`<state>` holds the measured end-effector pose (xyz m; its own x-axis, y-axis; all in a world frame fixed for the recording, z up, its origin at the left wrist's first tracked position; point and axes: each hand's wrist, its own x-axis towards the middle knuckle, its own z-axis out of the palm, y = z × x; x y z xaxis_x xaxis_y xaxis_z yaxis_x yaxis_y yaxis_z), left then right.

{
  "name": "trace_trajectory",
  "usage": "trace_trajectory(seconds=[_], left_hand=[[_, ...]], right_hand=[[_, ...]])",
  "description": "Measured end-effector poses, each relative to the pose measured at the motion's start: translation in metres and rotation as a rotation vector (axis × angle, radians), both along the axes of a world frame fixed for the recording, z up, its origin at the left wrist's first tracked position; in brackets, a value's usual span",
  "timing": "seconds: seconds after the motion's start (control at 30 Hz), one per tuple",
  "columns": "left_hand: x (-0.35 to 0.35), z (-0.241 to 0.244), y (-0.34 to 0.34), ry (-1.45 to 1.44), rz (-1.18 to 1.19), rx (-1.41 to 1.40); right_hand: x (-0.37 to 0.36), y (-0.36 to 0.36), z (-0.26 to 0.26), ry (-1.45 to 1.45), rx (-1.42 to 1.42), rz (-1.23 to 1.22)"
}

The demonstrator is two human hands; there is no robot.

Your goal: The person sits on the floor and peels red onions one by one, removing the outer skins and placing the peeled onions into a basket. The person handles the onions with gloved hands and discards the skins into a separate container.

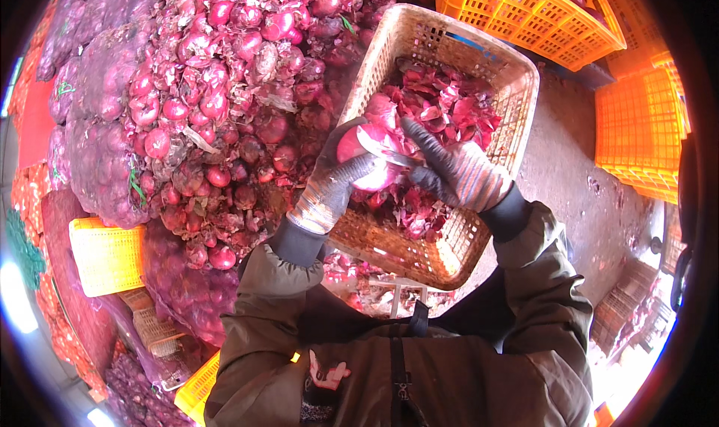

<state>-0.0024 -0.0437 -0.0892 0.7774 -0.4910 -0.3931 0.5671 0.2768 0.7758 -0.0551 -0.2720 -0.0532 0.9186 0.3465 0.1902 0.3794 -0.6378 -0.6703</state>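
My gloved left hand (337,177) is closed around a red onion (377,171) whose outer skin is partly peeled. In my gloved right hand (458,174) is a small knife (393,156), its blade lying against the onion. Both hands are above a dirty, pale plastic crate (531,84). Loose red onion skins (444,104) lie in the crate, behind and below the hands. The knife's handle is mostly hidden by the right fingers.
A large heap of red onions (219,84) lies to the left, with mesh sacks of onions (101,140) beyond it. Yellow-orange crates (640,129) stand at the right, another crate (528,11) at the top. A yellow basket (107,255) is at the lower left.
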Motion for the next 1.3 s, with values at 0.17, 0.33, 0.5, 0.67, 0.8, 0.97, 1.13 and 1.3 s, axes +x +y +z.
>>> trace_trajectory(seconds=[0.17, 0.33, 0.5, 0.67, 0.8, 0.97, 1.13, 1.3], left_hand=[[-0.008, 0.025, -0.012, -0.138, -0.126, 0.119], [-0.014, 0.024, -0.016, -0.038, 0.034, -0.113], [-0.014, 0.02, -0.01, 0.241, 0.052, -0.313], [-0.005, 0.001, 0.0, 0.107, 0.053, -0.152], [-0.004, 0.001, -0.002, -0.163, 0.0, 0.029], [-0.01, 0.032, -0.01, -0.226, -0.184, 0.129], [-0.012, 0.006, -0.013, -0.004, 0.017, -0.071], [-0.01, 0.024, -0.013, 0.165, 0.013, -0.184]], right_hand=[[0.005, 0.02, -0.025, -0.001, 0.302, -0.036], [0.007, 0.022, -0.012, 0.824, 0.936, -0.315], [0.004, 0.0, -0.06, 0.192, -0.303, -0.16], [-0.003, -0.006, -0.06, 0.075, -0.005, -0.164], [0.0, 0.002, -0.003, 0.179, 0.017, 0.013], [0.0, 0.013, -0.008, 0.09, 0.107, 0.075], [0.003, 0.024, -0.014, 0.567, 0.805, -0.135], [0.006, -0.003, -0.059, -0.086, 0.003, -0.232]])
